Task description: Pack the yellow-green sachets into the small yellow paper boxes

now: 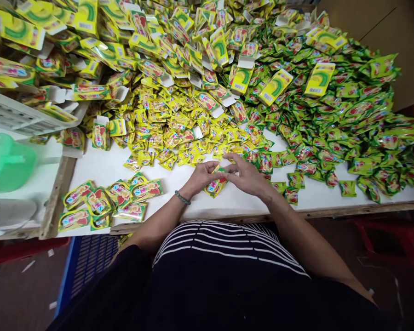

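Near the table's front edge, a small yellow-green box [215,184] is held upright and tilted between both hands. My left hand [203,177], with a beaded bracelet on its wrist, has thumb and fingers closed on the box's left upper side. My right hand [243,174] pinches at the box's top right corner. Beyond the hands lie a heap of yellow packets [174,138] and a heap of green packets [307,151]. Several closed boxes [98,201] lie grouped at the front left.
Many open yellow boxes [86,18] are piled along the back and left, some in a white basket [24,112]. A green container [10,163] and a white mug [12,214] stand at far left. A blue crate [86,262] sits below the table edge.
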Tool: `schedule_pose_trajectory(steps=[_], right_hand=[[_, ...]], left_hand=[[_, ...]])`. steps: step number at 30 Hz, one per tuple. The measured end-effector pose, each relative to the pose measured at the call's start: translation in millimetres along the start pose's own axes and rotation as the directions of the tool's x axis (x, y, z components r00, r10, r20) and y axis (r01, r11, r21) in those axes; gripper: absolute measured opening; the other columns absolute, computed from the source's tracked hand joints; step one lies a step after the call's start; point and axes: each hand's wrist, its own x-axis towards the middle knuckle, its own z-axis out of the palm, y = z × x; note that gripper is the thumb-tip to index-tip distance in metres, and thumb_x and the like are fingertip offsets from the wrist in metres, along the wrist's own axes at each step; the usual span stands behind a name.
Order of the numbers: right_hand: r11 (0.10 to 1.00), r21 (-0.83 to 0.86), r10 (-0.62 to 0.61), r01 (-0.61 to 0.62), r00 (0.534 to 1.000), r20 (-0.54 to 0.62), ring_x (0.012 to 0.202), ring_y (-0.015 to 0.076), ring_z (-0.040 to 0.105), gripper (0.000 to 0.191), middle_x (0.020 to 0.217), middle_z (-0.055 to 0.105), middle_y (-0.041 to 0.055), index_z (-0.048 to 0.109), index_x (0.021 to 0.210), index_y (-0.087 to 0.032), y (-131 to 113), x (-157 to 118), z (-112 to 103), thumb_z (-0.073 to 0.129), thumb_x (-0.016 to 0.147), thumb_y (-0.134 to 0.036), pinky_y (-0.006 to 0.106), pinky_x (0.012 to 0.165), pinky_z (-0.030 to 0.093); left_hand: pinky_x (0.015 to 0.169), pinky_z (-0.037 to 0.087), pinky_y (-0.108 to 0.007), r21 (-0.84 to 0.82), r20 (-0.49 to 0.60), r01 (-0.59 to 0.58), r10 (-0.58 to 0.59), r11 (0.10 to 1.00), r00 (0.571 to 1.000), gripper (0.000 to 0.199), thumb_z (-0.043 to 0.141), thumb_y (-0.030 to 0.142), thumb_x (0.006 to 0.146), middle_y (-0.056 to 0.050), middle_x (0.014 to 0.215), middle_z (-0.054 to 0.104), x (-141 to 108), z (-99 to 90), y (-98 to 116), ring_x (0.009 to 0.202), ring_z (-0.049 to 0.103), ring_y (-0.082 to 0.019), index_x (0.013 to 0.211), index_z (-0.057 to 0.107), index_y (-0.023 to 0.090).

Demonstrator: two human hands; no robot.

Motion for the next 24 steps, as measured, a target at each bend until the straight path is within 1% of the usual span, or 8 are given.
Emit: schedule_pose_trajectory(steps=[2,4,7,9,11,15,19,24], right_hand=[[0.999,-0.004,-0.053,0.055,0.958,-0.283,0.102,0.0235,0.061,0.032,0.113,0.067,0.0092,0.057,0.111,-0.023,8.2,-1.4,8.9,0.061,0.082,-0.037,0.037,0.083,0.049],[0.992,0.1,-0.038,0.083,0.921,-0.388,0.105,0.0243,0.059,0.037,0.115,0.064,0.0105,0.057,0.108,-0.023,17.8,-0.9,20.3,0.066,0.078,-0.043,0.038,0.084,0.05],[0.911,0.407,0.056,0.071,0.955,-0.291,0.083,0.0193,0.062,0.045,0.09,0.064,0.0039,0.052,0.107,-0.024,28.0,3.4,37.2,0.07,0.073,-0.048,0.034,0.074,0.052],[0.855,0.513,0.087,0.075,0.955,-0.284,0.071,0.0163,0.059,0.047,0.077,0.06,-0.0011,0.05,0.108,-0.025,30.1,6.9,44.1,0.069,0.074,-0.05,0.033,0.07,0.051],[0.856,0.508,0.082,0.093,0.946,-0.313,0.068,0.0151,0.056,0.046,0.074,0.057,-0.0026,0.052,0.106,-0.025,29.6,9.6,46.2,0.07,0.073,-0.052,0.031,0.068,0.05],[0.886,0.458,0.076,0.066,0.956,-0.284,0.066,0.0144,0.052,0.039,0.07,0.053,-0.002,0.061,0.092,-0.024,28.5,11.2,43.3,0.067,0.074,-0.057,0.03,0.064,0.047],[0.872,0.486,0.116,0.051,0.945,-0.307,0.069,0.0153,0.054,0.038,0.073,0.057,-0.0008,0.061,0.088,-0.024,33.4,9.1,40.0,0.065,0.074,-0.059,0.031,0.067,0.05],[0.866,0.498,0.102,0.049,0.957,-0.271,0.069,0.0155,0.056,0.034,0.076,0.062,0.0005,0.063,0.085,-0.023,42.0,5.7,33.4,0.067,0.074,-0.055,0.031,0.068,0.051]], left_hand=[[0.061,0.047,-0.023,-0.066,-0.083,-0.014,0.008,0.998,0.997,0.057,0.087,0.04,0.056,0.001,0.071,0.069,2.5,-0.3,1.0,0.061,0.062,-0.011,0.096,0.058,0.014],[0.059,0.047,-0.023,-0.11,-0.172,-0.052,0.032,0.993,0.985,0.066,0.088,0.041,0.055,0.003,0.072,0.069,4.8,-0.8,0.8,0.059,0.063,-0.012,0.103,0.049,0.018],[0.055,0.044,-0.022,-0.125,-0.246,-0.128,0.094,0.984,0.965,0.072,0.087,0.042,0.057,0.006,0.069,0.067,6.6,-0.5,-1.1,0.053,0.06,-0.011,0.108,0.039,0.022],[0.056,0.045,-0.021,-0.124,-0.237,-0.166,0.133,0.978,0.962,0.071,0.085,0.043,0.06,0.006,0.072,0.066,6.3,0.2,-2.1,0.055,0.061,-0.011,0.108,0.036,0.023],[0.058,0.045,-0.021,-0.111,-0.205,-0.193,0.167,0.975,0.964,0.068,0.083,0.045,0.064,0.005,0.075,0.066,5.4,0.8,-2.1,0.058,0.061,-0.01,0.109,0.037,0.023],[0.06,0.044,-0.021,-0.03,-0.151,-0.221,0.214,0.975,0.965,0.062,0.079,0.047,0.069,0.005,0.074,0.062,1.7,1.3,0.3,0.061,0.059,-0.01,0.111,0.041,0.023],[0.065,0.044,-0.023,0.109,-0.063,-0.255,0.262,0.961,0.963,0.061,0.077,0.046,0.073,0.002,0.084,0.061,-3.8,2.3,1.7,0.071,0.059,-0.011,0.118,0.043,0.022],[0.069,0.043,-0.023,0.263,0.031,-0.314,0.317,0.912,0.948,0.044,0.078,0.041,0.073,0.0,0.085,0.059,-4.2,0.6,1.3,0.076,0.057,-0.011,0.104,0.055,0.018]])
